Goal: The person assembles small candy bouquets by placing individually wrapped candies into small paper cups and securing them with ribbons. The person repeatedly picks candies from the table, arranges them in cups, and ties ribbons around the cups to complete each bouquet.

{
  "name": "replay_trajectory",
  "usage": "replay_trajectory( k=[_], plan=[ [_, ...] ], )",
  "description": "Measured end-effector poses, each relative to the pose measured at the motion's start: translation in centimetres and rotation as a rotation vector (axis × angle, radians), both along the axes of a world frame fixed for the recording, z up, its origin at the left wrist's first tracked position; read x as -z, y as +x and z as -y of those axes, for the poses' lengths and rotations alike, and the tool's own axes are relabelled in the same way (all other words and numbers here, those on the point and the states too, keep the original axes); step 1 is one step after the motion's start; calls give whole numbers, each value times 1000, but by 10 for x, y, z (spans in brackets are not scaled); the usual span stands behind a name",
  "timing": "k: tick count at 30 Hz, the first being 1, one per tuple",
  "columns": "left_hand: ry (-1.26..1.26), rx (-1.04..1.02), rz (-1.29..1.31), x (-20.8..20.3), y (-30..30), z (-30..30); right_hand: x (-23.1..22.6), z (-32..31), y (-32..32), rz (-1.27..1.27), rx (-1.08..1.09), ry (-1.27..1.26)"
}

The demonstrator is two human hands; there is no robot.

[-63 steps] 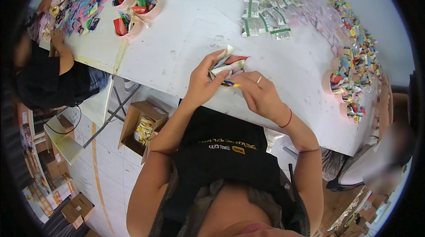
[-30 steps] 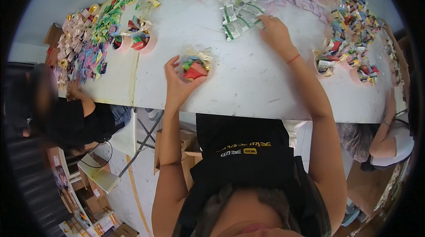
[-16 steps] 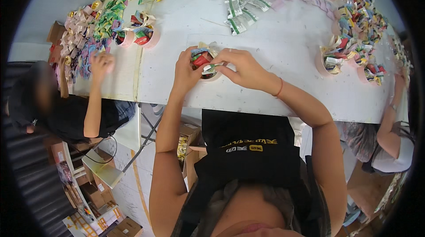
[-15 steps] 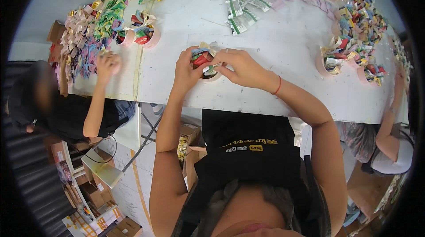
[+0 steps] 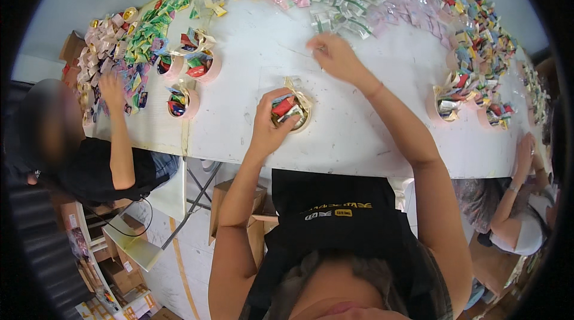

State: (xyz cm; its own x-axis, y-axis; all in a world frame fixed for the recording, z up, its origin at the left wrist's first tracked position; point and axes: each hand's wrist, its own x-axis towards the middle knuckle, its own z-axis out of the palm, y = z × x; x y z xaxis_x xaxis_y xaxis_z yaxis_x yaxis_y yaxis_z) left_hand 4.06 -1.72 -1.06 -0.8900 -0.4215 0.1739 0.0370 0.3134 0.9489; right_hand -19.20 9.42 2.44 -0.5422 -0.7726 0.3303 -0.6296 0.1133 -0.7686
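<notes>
My left hand (image 5: pixel 270 123) grips a small round pink tub (image 5: pixel 291 112) stuffed with red, green and white packets, holding it on the white table (image 5: pixel 359 135) close to me. My right hand (image 5: pixel 335 57) stretches far across the table, fingers pinched at the edge of a heap of green-and-white sachets (image 5: pixel 341 12). Whether a sachet is between the fingers cannot be made out.
Three filled pink tubs (image 5: pixel 188 81) stand at the left, two more (image 5: pixel 463 108) at the right. Piles of coloured packets (image 5: pixel 478 27) line the far edge. One person (image 5: pixel 89 152) sits at my left, another (image 5: pixel 520 206) at my right. Cardboard boxes (image 5: pixel 239 212) sit under the table.
My right hand left the tub and reached out to the far sachet heap. My left hand stayed on the tub. The person at my left moved a hand along the packet pile.
</notes>
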Motion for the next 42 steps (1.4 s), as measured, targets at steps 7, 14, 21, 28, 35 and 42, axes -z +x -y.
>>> replay_trajectory(
  k=[7, 14, 21, 28, 35, 42],
  plan=[
    [-76, 8, -31, -9, -2, -1, -4, 127, -100, -472, 311, 239],
    [-55, -201, -31, -4, 0, 11, 5, 95, -81, -517, 64, 125],
    [-31, -181, -44, -13, 1, 13, -62, -12, 76, 45, -506, 25],
    [-17, -71, -50, -18, 11, 29, -36, -1, 86, -387, -580, 29],
    [-224, -141, -21, -22, 9, 23, -61, 62, 19, 376, -808, 244],
    [-325, -89, -91, -29, 7, 26, 39, 299, -56, -590, -56, -227]
  ],
)
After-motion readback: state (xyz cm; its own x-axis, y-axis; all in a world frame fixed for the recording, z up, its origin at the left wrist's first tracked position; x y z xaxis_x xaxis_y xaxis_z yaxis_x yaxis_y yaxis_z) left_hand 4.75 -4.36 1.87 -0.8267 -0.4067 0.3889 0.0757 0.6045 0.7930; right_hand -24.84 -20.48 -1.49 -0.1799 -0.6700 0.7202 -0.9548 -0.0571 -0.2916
